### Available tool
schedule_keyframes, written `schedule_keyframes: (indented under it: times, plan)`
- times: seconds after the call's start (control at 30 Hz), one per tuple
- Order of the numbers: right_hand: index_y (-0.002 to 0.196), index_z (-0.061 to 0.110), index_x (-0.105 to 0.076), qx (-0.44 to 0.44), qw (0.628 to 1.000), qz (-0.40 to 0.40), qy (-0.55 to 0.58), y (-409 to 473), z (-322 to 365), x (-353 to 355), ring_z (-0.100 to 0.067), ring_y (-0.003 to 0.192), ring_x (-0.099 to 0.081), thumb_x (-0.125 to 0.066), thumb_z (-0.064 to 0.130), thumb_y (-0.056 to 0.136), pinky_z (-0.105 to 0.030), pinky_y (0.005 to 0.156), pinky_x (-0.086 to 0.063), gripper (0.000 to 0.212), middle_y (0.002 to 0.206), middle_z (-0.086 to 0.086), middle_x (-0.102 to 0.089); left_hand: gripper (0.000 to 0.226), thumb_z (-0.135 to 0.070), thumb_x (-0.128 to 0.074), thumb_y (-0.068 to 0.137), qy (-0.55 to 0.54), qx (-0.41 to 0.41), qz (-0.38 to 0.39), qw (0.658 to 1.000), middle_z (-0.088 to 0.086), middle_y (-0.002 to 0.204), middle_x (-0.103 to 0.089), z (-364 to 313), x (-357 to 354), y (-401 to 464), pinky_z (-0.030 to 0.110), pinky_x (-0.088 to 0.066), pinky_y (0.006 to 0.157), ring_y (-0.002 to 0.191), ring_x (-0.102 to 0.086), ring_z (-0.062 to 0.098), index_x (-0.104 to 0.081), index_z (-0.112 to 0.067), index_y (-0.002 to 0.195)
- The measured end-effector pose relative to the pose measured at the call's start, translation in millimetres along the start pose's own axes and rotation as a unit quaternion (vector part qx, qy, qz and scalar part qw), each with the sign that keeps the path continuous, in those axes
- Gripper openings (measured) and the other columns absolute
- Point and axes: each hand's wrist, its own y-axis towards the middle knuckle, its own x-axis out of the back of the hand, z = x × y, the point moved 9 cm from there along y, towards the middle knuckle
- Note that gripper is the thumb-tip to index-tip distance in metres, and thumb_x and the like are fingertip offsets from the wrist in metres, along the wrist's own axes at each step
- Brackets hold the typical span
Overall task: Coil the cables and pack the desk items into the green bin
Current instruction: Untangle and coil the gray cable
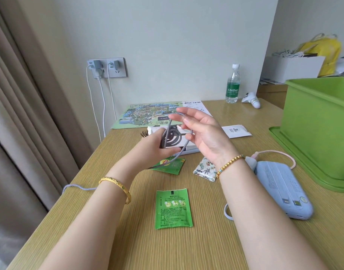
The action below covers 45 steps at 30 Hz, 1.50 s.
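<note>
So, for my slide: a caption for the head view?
Both hands coil a grey cable above the desk, green bin waiting.

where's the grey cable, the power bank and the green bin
grey cable [168,137]: head view, on the coiled loops
power bank [282,190]: head view, on its top face
green bin [311,129]: head view, on its front wall

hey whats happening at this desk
A person is coiling a grey braided cable above a wooden desk. The left hand grips the finished loops, while the right hand guides the next turn over its fingers. The cable's loose tail trails off the desk's left edge. The green bin stands at the right, its inside hidden. A blue power bank, two green sachets and a map still lie on the desk.
</note>
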Motion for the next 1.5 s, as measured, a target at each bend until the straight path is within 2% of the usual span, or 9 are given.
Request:
schedule_keyframes:
  times: [0.07,0.27,0.7,0.87,0.93,1.03,1.2,1.3,1.5]
  plan:
    - [0.101,0.02,-0.064,0.004,1.0,-0.007,-0.013,0.5,0.3,0.8,-0.003,0.068,-0.047,-0.049,0.008,0.092,-0.013,0.052,-0.036,0.021,0.098,0.0,-0.071,0.024,-0.03,-0.056,0.09,0.008,-0.005,0.004,1.0,0.001,0.089,-0.063,-1.7,-1.3,0.1,0.032,-0.045,0.074,0.082,-0.058,0.018,-0.053,-0.013,0.107]
    - [0.097,0.021,-0.061,-0.025,0.991,-0.111,-0.077,2.6,-7.5,23.4,-0.006,0.067,-0.045,-0.059,0.01,0.088,-0.013,0.042,-0.033,0.014,0.085,0.003,-0.056,0.026,-0.029,-0.039,0.098,-0.103,0.002,-0.023,0.994,-0.005,0.063,-0.055,-3.6,6.6,0.6,0.024,-0.038,0.05,0.039,-0.042,-0.001,-0.046,-0.019,0.075]
    - [0.077,0.019,-0.06,-0.042,0.983,-0.111,-0.139,2.1,-10.1,20.7,-0.004,0.054,-0.045,-0.062,0.016,0.087,-0.013,0.045,-0.042,0.011,0.065,0.006,-0.053,0.044,-0.035,-0.032,0.101,-0.193,0.015,-0.06,0.979,-0.007,0.04,-0.055,-11.7,18.5,-4.9,0.013,-0.037,0.04,0.034,-0.043,0.004,-0.051,-0.01,0.071]
    - [0.077,0.012,-0.056,-0.131,0.99,-0.022,-0.056,-0.6,-30.2,3.0,-0.004,0.04,-0.039,-0.056,0.022,0.091,-0.035,0.076,-0.056,0.017,0.045,0.009,-0.042,0.041,-0.038,-0.029,0.1,-0.383,0.109,-0.202,0.895,-0.006,0.048,-0.057,27.7,39.9,-2.5,0.018,-0.037,0.041,0.039,-0.047,0.009,-0.053,-0.013,0.078]
    - [0.078,0.01,-0.057,-0.139,0.99,0.011,-0.029,-2.7,-33.3,-8.9,-0.005,0.04,-0.036,-0.052,0.021,0.093,-0.027,0.059,-0.056,0.019,0.046,0.008,-0.04,0.038,-0.041,-0.03,0.1,-0.451,0.151,-0.253,0.843,-0.007,0.05,-0.058,46.3,44.9,-6.0,0.02,-0.038,0.045,0.042,-0.048,0.011,-0.052,-0.018,0.079]
    - [0.076,0.008,-0.058,-0.109,0.993,-0.033,-0.039,0.2,-28.4,-3.7,-0.002,0.035,-0.027,-0.053,0.018,0.093,-0.015,0.035,-0.031,0.021,0.044,0.009,-0.036,0.036,-0.043,-0.03,0.099,-0.489,0.174,-0.264,0.813,-0.007,0.052,-0.058,55.2,41.1,-8.4,0.018,-0.04,0.043,0.042,-0.049,0.01,-0.05,-0.018,0.083]
    - [0.072,0.009,-0.056,-0.068,0.977,-0.16,-0.12,-1.0,-14.0,30.3,-0.003,0.033,-0.026,-0.061,0.021,0.088,-0.014,0.031,-0.022,0.021,0.054,0.002,-0.036,0.037,-0.042,-0.035,0.099,-0.579,0.16,-0.24,0.763,-0.001,0.064,-0.063,37.9,24.1,-6.3,0.02,-0.052,0.049,0.056,-0.061,0.008,-0.057,-0.014,0.086]
    - [0.072,0.009,-0.059,-0.124,0.965,-0.066,-0.222,-2.8,-27.3,11.7,-0.005,0.032,-0.031,-0.058,0.034,0.089,-0.017,0.037,-0.037,0.03,0.052,0.003,-0.039,0.039,-0.042,-0.036,0.098,-0.654,0.154,-0.249,0.697,0.004,0.085,-0.066,34.6,17.8,-8.0,0.031,-0.059,0.064,0.078,-0.066,0.014,-0.057,-0.011,0.111]
    - [0.063,0.009,-0.059,-0.224,0.925,0.096,-0.292,-13.7,-64.2,-28.4,-0.004,0.028,-0.025,-0.04,0.047,0.095,-0.014,0.039,-0.039,0.053,0.035,0.011,-0.03,0.039,-0.046,-0.025,0.1,-0.646,0.141,-0.219,0.718,0.001,0.065,-0.072,28.2,17.0,-6.0,0.035,-0.055,0.076,0.057,-0.069,0.017,-0.051,-0.017,0.102]
